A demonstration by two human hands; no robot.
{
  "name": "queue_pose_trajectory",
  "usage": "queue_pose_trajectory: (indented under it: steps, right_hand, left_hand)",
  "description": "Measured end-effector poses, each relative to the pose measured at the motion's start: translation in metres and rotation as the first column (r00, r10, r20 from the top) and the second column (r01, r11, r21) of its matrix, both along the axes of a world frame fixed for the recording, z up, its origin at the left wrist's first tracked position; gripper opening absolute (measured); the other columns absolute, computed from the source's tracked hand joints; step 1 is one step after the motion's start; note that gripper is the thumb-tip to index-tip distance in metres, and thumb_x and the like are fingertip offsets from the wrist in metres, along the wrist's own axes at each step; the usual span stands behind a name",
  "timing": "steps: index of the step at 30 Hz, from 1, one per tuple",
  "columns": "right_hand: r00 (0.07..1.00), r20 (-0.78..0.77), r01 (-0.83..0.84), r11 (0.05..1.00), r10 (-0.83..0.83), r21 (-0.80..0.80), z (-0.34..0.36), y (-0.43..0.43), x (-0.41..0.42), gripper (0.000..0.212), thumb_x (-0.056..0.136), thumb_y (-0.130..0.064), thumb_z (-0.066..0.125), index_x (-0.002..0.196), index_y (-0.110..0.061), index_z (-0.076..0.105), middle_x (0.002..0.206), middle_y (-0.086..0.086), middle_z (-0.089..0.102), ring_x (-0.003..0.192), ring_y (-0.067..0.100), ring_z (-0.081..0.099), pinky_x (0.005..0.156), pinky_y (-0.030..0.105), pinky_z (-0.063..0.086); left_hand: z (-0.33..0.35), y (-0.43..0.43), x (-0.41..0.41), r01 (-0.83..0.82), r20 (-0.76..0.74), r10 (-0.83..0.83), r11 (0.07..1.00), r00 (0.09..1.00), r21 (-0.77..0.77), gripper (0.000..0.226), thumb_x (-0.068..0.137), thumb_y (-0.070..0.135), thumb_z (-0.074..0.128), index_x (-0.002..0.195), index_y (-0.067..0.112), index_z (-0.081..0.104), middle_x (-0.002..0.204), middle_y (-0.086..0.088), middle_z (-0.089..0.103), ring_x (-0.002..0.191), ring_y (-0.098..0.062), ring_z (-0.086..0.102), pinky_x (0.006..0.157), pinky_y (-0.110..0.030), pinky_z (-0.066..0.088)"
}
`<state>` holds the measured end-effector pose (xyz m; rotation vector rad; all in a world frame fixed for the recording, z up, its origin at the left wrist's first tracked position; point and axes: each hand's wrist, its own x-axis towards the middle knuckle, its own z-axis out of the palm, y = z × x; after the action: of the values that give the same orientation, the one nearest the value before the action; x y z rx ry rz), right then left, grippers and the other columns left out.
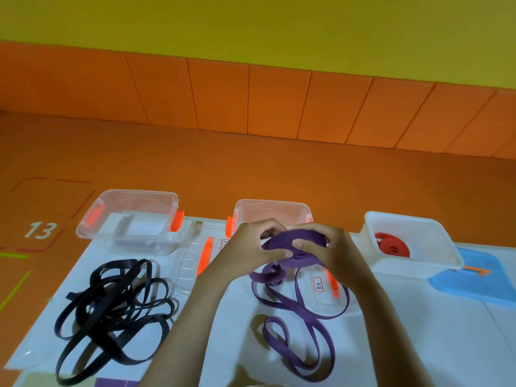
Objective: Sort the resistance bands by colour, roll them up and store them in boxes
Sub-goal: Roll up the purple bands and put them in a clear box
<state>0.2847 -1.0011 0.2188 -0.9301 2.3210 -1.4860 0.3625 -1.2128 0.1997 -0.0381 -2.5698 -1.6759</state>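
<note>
Three open boxes stand in a row at the far edge of the table (237, 303): clear left box (131, 219), clear middle box (272, 212), and white right box (418, 241) containing one red roll (392, 244). One tangled black band pile (111, 311), number indeterminable, lies before the left box. In front of the middle box, the left hand (245, 247) and right hand (332, 247) grip the partly rolled purple band (290, 241), fingers curled round it, its loose loops trailing on the table.

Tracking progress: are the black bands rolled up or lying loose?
Loose: the black bands lie unrolled in a tangled heap on the white table, in front of the empty clear box.
</note>
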Motion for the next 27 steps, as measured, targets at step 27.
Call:
queue_pose_trajectory:
  steps: [27]
  right_hand:
    - [0.992,0.111,0.080,0.969,-0.055,-0.232,-0.006,0.016,-0.007,0.042,0.085,-0.006,0.083,0.116,-0.028,0.065,0.108,0.013,0.076,0.100,0.032,0.076,0.067,0.045,0.066]
  left_hand:
    - [0.004,-0.008,-0.002,-0.196,-0.056,0.239,0.892,0.969,0.408,0.022,0.077,0.023,0.093,0.095,0.029,0.082,0.091,0.007,0.080,0.084,-0.005,0.073,0.074,-0.017,0.054]
